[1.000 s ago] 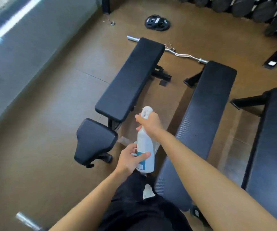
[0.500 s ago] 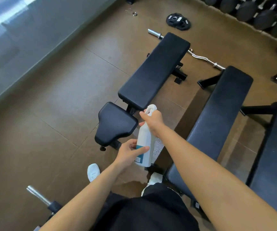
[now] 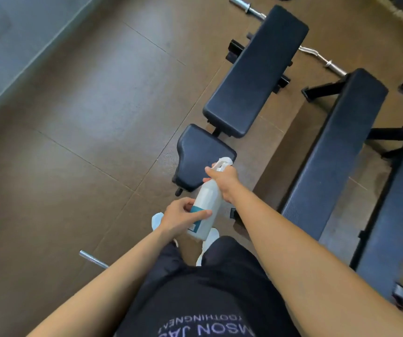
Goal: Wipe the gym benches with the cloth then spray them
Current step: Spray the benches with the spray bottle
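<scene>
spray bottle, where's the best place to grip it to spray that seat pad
Grip the narrow neck just below the white trigger head of the spray bottle, coming from behind, as the right hand does. The nozzle faces the seat pad, the neck fits a fist, and the left hand steadies the wider body.

The bench pads (image 3: 254, 76) look like smooth black vinyl with a soft sheen, while the next bench (image 3: 336, 152) has a finer, grainy matt texture. The spray bottle (image 3: 206, 205) is white, slightly glossy plastic. The bar (image 3: 322, 57) on the brown, dull, faintly reflective floor (image 3: 86, 122) is shiny bare metal.
</scene>
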